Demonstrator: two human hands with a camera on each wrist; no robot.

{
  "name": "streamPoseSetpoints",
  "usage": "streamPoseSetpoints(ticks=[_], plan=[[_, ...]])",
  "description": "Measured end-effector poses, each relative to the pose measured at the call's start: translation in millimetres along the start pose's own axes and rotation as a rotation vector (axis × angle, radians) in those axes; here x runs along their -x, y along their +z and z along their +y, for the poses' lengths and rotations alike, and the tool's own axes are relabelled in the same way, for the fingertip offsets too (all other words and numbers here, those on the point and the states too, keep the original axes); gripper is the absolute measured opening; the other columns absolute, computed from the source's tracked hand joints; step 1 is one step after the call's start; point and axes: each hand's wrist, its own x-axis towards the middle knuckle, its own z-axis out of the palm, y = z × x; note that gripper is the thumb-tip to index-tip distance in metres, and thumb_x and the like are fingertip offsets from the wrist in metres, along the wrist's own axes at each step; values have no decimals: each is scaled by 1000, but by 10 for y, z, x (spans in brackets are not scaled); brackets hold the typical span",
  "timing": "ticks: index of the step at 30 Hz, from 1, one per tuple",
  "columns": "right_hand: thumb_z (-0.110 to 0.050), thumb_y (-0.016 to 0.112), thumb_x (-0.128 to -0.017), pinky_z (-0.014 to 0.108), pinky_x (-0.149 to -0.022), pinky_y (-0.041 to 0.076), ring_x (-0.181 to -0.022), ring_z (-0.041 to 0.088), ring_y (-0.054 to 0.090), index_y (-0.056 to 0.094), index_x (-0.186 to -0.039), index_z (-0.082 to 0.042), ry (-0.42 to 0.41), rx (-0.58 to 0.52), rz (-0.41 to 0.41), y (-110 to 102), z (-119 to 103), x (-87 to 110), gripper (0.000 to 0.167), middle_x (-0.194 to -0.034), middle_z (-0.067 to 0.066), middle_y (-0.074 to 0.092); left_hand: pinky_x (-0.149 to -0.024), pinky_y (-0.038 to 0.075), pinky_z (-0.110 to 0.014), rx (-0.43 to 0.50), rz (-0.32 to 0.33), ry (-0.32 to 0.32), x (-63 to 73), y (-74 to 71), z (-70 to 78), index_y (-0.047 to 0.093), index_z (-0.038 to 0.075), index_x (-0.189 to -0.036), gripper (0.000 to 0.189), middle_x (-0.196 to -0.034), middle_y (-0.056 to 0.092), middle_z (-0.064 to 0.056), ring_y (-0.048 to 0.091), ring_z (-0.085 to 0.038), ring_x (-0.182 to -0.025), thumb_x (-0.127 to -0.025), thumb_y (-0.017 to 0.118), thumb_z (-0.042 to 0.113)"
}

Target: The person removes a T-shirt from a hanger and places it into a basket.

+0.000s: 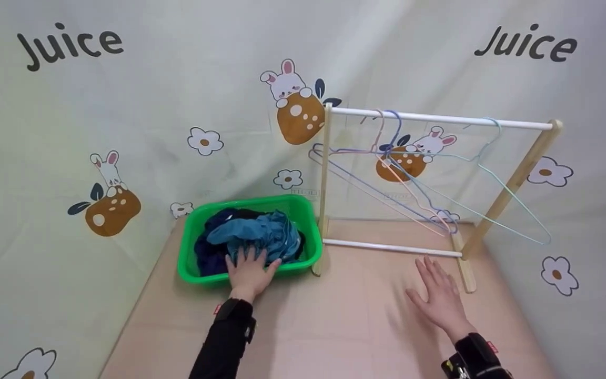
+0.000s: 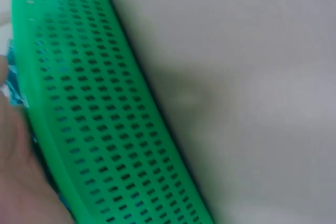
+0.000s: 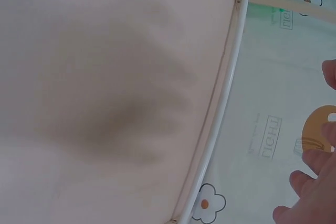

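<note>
Inside a green plastic basket [image 1: 315,247] lie crumpled clothes: a teal-blue garment [image 1: 253,231] on top and a dark navy one [image 1: 208,258] beneath. My left hand [image 1: 250,271] reaches over the basket's near rim, its spread fingers on the teal garment. In the left wrist view part of that hand [image 2: 21,166] shows beside the perforated basket wall [image 2: 105,108]; the fingertips are hidden there. Over the table, in front of the rack's right foot, my right hand [image 1: 442,302] hovers with straight fingers and holds nothing. The right wrist view shows its fingers [image 3: 310,182] apart from the rack's lower bar [image 3: 218,119].
A small wooden rack with a white top bar [image 1: 429,118] stands right of the basket. From it hang a pink hanger [image 1: 411,192], a blue-purple hanger [image 1: 355,173] and a mint hanger [image 1: 518,202]. A printed curtain [image 1: 203,79] surrounds the pinkish table [image 1: 334,326].
</note>
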Motion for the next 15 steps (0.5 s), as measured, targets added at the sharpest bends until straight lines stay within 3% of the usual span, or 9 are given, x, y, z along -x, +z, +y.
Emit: streamPoseSetpoints(ticks=[7,15], plan=[[-35,70,-90,69,-109,14,-141,47,26,43,-147,1,21,2,-119,-66,-156,-34,72,-152,27,35,-111,5,-70,18,29,24,159,-20,49,47,13,-149,72,-157,31,-19,20,-44,-146,-98,41,63],[-38,68,-91,70,-109,11,-142,49,23,42,-148,0,22,-9,-197,-113,-311,-49,74,-154,27,31,-111,4,-70,56,-16,78,338,-126,80,47,13,-149,75,-156,33,-20,20,-45,-145,-96,40,67]])
